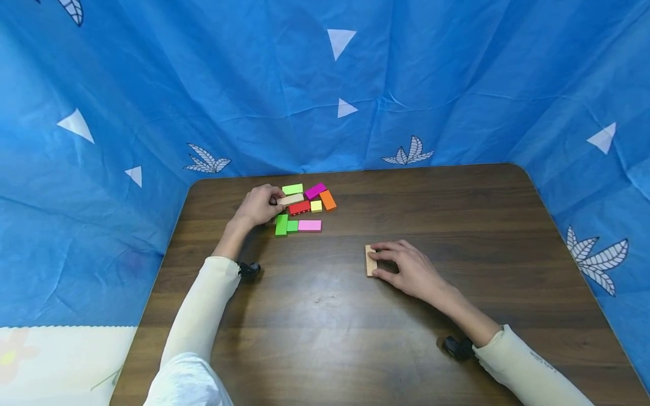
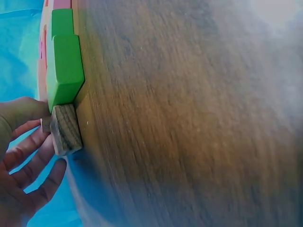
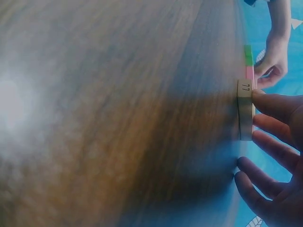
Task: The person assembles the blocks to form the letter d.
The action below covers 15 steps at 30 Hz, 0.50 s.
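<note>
In the head view, my left hand (image 1: 258,205) is at the far left of the table and pinches a pale wooden block (image 1: 291,199) among coloured blocks. In the left wrist view, a dark-grained wooden block (image 2: 66,130) stands beside the fingers of my left hand (image 2: 28,156), against a green block (image 2: 68,66). Near the table's middle, my right hand (image 1: 408,268) holds another pale wooden block (image 1: 370,261) between thumb and fingers. That block (image 3: 245,111) lies on the table in the right wrist view, with dark marks on its end.
Around the left hand lie a lime block (image 1: 292,189), a magenta block (image 1: 316,190), an orange block (image 1: 328,200), a red block (image 1: 299,208), a yellow block (image 1: 316,206) and a pink block (image 1: 310,226). A blue curtain (image 1: 315,84) hangs behind the brown table (image 1: 325,316).
</note>
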Tool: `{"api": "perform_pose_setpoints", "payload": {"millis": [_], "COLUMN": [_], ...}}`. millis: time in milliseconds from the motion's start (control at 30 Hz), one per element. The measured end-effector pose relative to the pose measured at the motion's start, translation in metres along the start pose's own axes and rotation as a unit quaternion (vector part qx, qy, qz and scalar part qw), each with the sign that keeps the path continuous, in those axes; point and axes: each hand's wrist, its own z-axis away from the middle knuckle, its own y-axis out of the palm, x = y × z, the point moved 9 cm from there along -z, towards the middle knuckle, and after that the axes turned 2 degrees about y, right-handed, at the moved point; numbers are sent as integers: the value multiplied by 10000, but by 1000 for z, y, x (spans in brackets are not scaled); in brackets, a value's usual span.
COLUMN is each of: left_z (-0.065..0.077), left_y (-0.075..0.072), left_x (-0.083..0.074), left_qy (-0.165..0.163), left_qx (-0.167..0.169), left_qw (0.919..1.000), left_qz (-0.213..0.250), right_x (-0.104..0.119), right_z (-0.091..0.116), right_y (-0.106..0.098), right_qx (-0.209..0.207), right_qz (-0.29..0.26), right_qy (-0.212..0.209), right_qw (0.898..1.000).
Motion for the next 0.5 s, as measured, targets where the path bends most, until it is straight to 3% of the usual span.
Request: {"api": "perform_pose_setpoints", "payload": {"millis": [267, 500], "left_z": [8, 12], "left_y": [-14, -20], "left_x": [-4, -23], "left_qy": [-165, -103], "left_qx": [-345, -498], "left_qw": [9990, 9986], "left_qz": [-252, -156], "right_x": [-1, 0], "right_z": [2, 2], "right_y": [-1, 0], "right_qx": [-93, -98], "right_qz": [-1, 21], "right_qy": [-62, -77], "right_qw": [9999, 9999]}}
